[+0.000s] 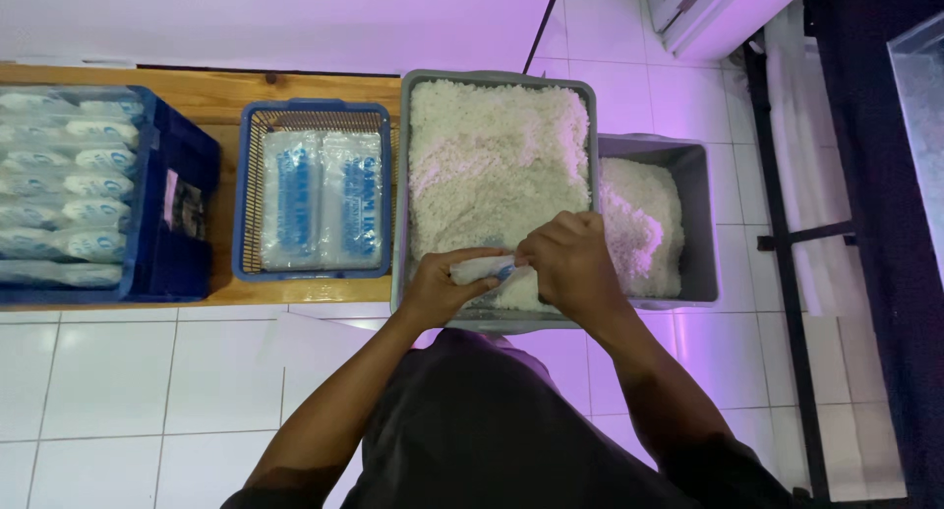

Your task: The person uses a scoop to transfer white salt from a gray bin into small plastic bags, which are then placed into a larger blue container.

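Packet (484, 269), clear, blue-printed, crumpled

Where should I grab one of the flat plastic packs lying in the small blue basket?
Take the right-hand pack by its near short end, coming from above. Both packs lie flat, side by side and lengthwise, hemmed in by the blue basket, so only the ends leave room for fingers.

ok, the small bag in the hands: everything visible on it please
The small bag looks like thin clear plastic with blue print, crumpled and mostly hidden. It lies roughly level between both hands: the left hand grips its left end, the right hand covers its right end. It is held over the near edge of the large grey bin of white grains. Whether it is filled or empty cannot be told.
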